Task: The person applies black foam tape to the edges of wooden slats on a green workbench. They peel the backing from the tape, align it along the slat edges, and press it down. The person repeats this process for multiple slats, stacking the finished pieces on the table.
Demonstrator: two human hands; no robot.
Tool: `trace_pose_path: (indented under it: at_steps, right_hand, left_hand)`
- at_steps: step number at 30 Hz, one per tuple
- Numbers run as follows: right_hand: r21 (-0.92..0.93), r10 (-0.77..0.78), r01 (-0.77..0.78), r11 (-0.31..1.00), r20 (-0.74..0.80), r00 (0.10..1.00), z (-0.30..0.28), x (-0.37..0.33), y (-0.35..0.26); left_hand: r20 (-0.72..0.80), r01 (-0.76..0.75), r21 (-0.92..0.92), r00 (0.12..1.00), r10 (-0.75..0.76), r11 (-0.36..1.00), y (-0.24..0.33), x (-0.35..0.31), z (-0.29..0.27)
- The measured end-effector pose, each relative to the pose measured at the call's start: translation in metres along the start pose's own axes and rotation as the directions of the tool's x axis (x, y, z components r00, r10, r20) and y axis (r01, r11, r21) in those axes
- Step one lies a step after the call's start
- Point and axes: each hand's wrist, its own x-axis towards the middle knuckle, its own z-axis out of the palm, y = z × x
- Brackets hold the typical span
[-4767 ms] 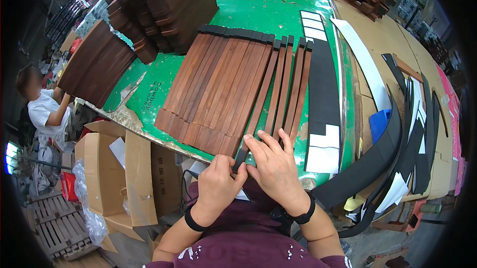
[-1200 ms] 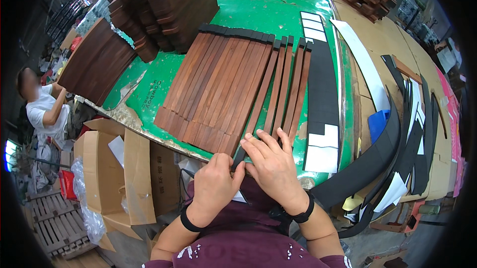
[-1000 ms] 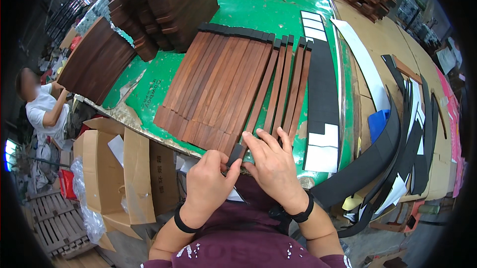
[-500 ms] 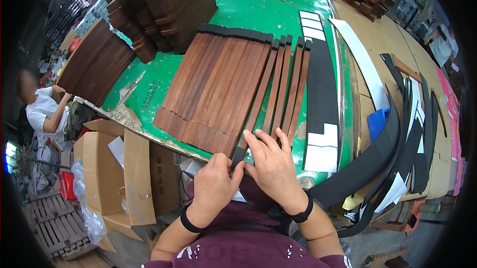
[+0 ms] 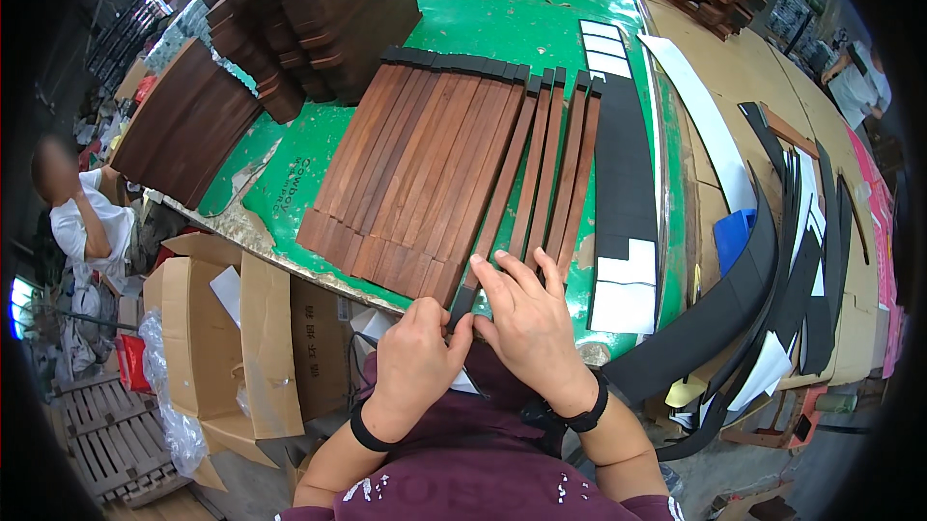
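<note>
Just in front of me, my left hand is closed, its thumb and fingers pinching a black pad at the near end of a wooden strip. My right hand lies over the near ends of the neighbouring strips with its fingers stretched and apart. Its thumb is close to the black pad, and the index fingertip rests on the wood. To the left, a row of reddish-brown wooden strips lies side by side, black pads capping the far ends. Several separate strips lie to the right.
A black sheet with white backing pieces lies on the green table. Dark wooden boards are stacked behind. Black and white strips heap on the right. An open cardboard box stands below left; a person is beyond it.
My hands keep nearly the same place and hold. The person at the left has shifted, with one arm now raised, and the person at the far right has moved slightly.
</note>
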Motion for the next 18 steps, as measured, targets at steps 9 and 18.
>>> trace_pose_path:
  at_steps: [9,18]
  right_hand:
    - [-0.006,-0.005,0.005,1.000,0.002,1.000,0.0004,-0.0004,0.0001]
    - [-0.034,-0.043,0.042,0.999,-0.030,0.999,0.0015,0.0009,-0.0009]
  left_hand:
    - [0.003,0.002,0.001,1.000,-0.002,1.000,0.0017,0.0016,-0.0004]
    - [0.002,0.007,0.009,1.000,-0.007,1.000,0.0008,-0.0001,0.0035]
